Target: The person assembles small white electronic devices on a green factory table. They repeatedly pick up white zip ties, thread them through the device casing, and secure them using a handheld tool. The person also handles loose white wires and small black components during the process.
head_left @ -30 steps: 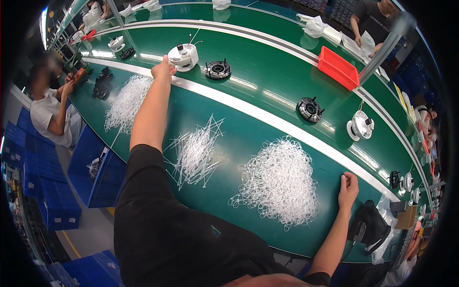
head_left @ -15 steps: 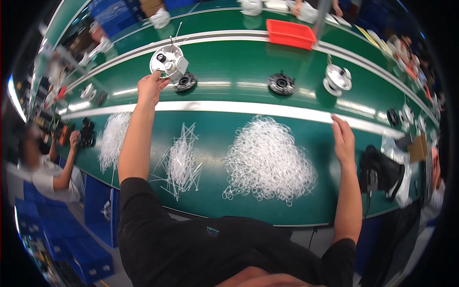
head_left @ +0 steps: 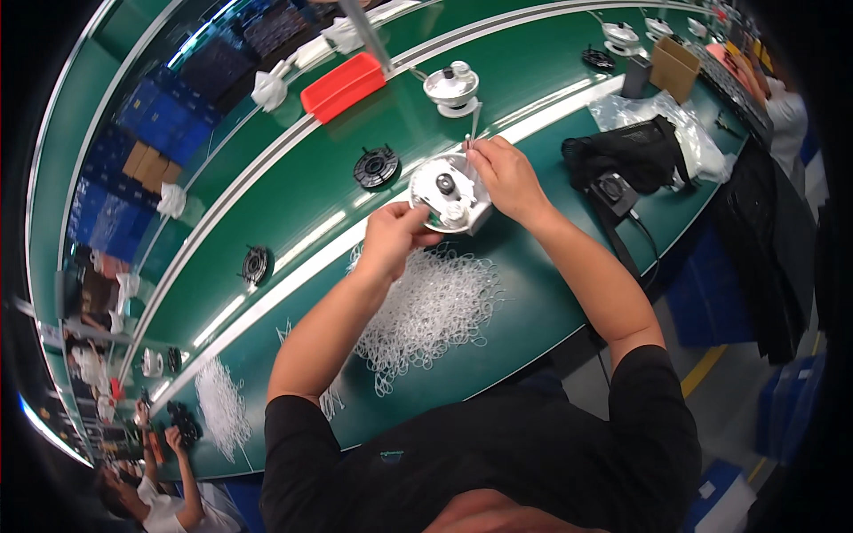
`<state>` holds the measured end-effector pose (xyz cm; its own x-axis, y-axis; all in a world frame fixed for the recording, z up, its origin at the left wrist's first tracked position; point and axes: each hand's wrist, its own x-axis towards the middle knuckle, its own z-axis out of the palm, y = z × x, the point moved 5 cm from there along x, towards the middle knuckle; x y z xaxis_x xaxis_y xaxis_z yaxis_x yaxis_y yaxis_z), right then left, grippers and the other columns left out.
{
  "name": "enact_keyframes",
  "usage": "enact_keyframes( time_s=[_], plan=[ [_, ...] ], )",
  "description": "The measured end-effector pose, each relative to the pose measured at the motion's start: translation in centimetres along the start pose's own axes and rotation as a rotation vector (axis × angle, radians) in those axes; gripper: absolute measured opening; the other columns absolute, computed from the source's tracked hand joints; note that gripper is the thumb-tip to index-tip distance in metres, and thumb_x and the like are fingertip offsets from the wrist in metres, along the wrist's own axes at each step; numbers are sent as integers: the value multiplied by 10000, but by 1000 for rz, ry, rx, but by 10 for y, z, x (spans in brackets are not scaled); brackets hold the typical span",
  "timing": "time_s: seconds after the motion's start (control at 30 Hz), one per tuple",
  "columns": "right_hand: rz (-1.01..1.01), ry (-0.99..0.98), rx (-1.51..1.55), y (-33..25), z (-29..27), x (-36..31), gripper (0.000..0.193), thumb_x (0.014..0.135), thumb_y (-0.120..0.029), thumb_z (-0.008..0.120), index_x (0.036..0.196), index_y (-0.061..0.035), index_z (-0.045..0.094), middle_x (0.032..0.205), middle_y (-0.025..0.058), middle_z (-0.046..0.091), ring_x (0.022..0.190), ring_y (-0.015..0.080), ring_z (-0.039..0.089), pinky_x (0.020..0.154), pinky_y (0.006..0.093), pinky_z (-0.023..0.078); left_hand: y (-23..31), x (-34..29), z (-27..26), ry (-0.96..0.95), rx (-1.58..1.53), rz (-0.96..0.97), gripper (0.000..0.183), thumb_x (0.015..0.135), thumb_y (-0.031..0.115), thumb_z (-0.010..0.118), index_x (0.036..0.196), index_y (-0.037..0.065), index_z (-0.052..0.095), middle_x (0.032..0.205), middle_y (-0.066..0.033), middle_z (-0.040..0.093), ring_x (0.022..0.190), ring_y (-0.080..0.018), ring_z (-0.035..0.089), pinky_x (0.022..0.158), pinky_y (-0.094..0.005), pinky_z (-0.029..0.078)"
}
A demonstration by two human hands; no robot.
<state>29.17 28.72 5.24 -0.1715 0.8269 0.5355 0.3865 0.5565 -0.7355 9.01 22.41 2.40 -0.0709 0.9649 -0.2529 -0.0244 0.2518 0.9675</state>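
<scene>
Two hands work one part: a round white plastic assembly (head_left: pixel 447 191) w/ a black hub in its centre, held just above the green tabletop (head_left: pixel 551 293), near the pale strip along the conveyor belt (head_left: pixel 293 160). Left hand (head_left: pixel 394 238) is closed on the assembly's lower-left rim, thumb and fingers pinching the edge. Right hand (head_left: pixel 505 178) has fingertips pressed together at the upper-right rim, apparently on a thin white tie (head_left: pixel 468 142) that sticks up from the part; can't tell how the tie sits inside the pinch.

Directly below the hands, a loose heap of white plastic ties (head_left: pixel 433 306) lies on the tabletop, touching nothing held. Smaller pile of ties (head_left: pixel 222 410) sits well to the left. On the belt: another white assembly (head_left: pixel 451 87), two black round parts (head_left: pixel 377 166) (head_left: pixel 256 264), a red tray (head_left: pixel 343 85). Right of the hands, a black bag (head_left: pixel 626 160) and clear plastic bag (head_left: pixel 662 124). Another person's hands (head_left: pixel 169 435) work far left.

To do this well, imo: keep left hand firm so the part doesn't spin, hold it tilted toward the eyes, feed the tie straight w/ a short grip near its tip so it doesn't buckle, and stay clear of the heap to avoid snagging.
</scene>
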Motion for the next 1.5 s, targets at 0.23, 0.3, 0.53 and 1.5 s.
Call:
enact_keyframes(
  time_s=[0.23,0.3,0.53,1.5],
  plan=[
    [232,-135,212,43,-28,-8,241,953,-187,602,1041,12,706,908,62,647,863,147,614,781,300,489,-19,6,54,-162,129,-182,242,962,165,628,1012,-70,599,954,-149,688,760,-186,690,677,-251,593],
    [277,-163,250,53,-28,-5,235,956,-187,601,1028,14,699,920,65,657,866,140,611,793,297,491,-19,8,53,-222,136,-199,287,967,207,639,1021,-72,602,960,-147,687,760,-184,688,680,-259,595],
    [296,-234,535,64,-5,10,207,977,-153,568,1041,14,672,919,63,697,822,129,631,744,301,508,17,33,23,-92,431,167,209,958,144,650,1093,-15,660,944,-71,701,744,-127,661,599,-255,526],
    [86,-334,252,39,-6,14,264,941,-233,579,1015,-7,695,892,138,707,811,259,670,756,371,508,49,62,59,-97,280,383,167,891,91,741,1012,-24,726,838,-48,710,691,-89,612,606,-249,528]
  ],
)
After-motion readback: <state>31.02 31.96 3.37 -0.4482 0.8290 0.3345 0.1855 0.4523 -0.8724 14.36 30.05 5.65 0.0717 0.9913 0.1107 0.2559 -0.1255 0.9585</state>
